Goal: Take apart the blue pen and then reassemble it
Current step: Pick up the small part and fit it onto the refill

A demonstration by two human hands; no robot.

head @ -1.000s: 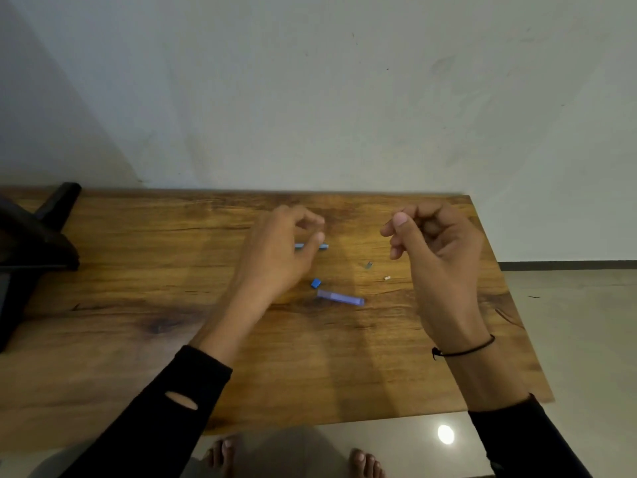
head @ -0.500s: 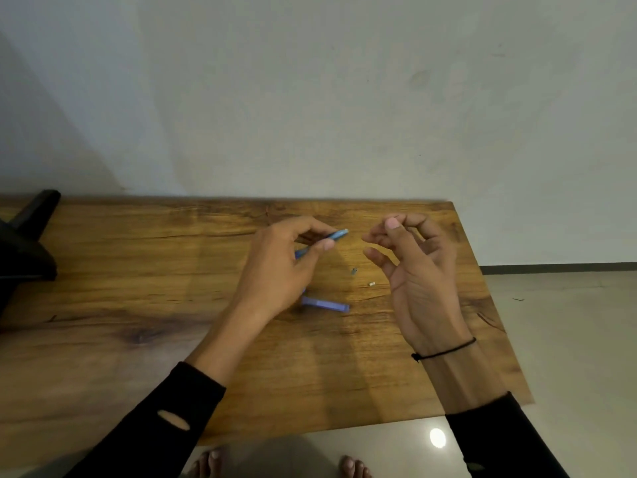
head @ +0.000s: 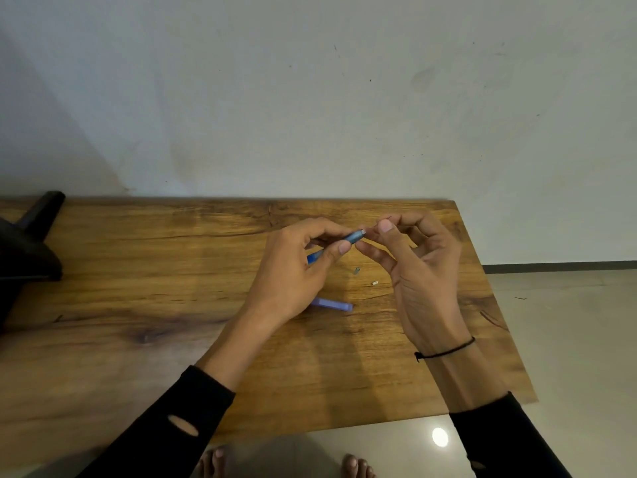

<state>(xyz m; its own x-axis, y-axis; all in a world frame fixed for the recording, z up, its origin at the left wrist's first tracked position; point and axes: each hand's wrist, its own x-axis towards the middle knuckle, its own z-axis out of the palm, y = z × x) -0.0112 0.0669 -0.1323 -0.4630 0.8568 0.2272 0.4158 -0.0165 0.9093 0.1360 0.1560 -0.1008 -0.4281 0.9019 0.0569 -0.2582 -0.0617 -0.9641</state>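
blue pen barrel (head: pixel 351 237) (pale tip), brown wood-grain table (head: pixel 138 288)

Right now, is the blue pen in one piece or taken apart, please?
Taken apart: the left hand holds the barrel, while another blue piece lies on the table.

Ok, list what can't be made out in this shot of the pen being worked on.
All in the head view:
- Blue pen barrel: its middle is hidden inside the left hand.
- What the right hand pinches at the barrel's tip: covered by its fingers.
- Two tiny parts, and, on the table: too small to identify.
- Loose purple pen piece: its left end is behind the left hand.
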